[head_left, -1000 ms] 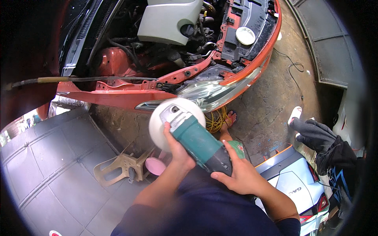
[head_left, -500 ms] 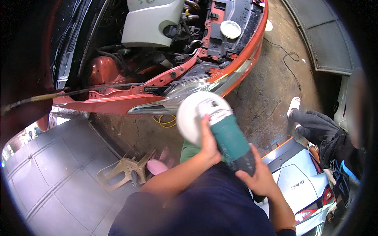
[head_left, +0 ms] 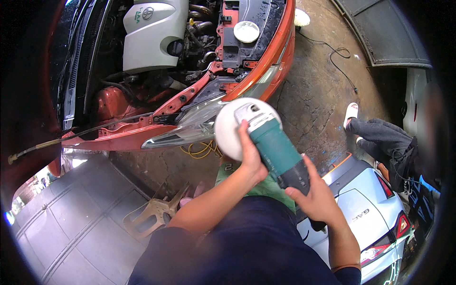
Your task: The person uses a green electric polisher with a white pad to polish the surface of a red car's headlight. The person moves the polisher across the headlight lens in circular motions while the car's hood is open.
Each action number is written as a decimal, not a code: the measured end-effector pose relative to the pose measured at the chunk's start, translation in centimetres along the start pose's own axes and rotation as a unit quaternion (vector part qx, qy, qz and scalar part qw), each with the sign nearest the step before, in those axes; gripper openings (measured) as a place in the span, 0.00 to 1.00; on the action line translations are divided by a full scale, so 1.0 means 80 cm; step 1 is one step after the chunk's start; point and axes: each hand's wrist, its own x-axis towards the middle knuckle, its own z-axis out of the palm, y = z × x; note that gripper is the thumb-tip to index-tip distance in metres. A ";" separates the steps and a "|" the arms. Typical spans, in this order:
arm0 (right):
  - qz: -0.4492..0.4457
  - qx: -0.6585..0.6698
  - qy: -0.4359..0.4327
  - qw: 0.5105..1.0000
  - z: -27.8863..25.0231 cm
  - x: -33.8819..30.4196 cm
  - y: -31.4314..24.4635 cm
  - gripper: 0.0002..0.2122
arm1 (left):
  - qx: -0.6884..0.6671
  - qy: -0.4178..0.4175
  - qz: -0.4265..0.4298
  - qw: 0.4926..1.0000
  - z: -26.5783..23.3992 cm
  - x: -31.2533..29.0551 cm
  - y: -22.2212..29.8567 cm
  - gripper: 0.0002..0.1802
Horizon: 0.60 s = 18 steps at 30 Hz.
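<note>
Both my hands hold a green and black power polisher (head_left: 278,147) with a round white pad (head_left: 227,129) on its head. My left hand (head_left: 252,164) wraps round the front near the metal gear head. Farther back, my right hand (head_left: 316,199) grips the black rear end. The polisher is held up in front of my body, its pad overlapping the headlight (head_left: 187,126) of a red car in the view. Whether the pad touches the headlight I cannot tell.
The red car's bonnet is up, baring a grey engine cover (head_left: 154,38). A white round lid or dish (head_left: 246,31) sits on the front panel. A yellow cord (head_left: 202,151), a beige plastic chair (head_left: 149,216), a small blue-white car (head_left: 354,209) and a person (head_left: 380,135) surround me.
My view has shifted, so the red car now appears farther left and slightly lower. The polisher stays in both hands, nearly in the same place before me.
</note>
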 end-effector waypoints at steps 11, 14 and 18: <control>0.014 -0.031 -0.045 0.998 -0.032 0.007 -0.002 0.50 | -0.007 0.037 0.052 0.998 0.008 0.014 -0.017 0.52; 0.022 -0.044 -0.150 0.987 -0.023 0.010 -0.020 0.53 | -0.040 0.067 0.085 0.993 -0.033 -0.026 -0.010 0.55; -0.003 -0.059 -0.181 0.982 -0.018 0.017 -0.026 0.52 | -0.018 0.090 0.109 0.990 -0.039 -0.042 -0.004 0.57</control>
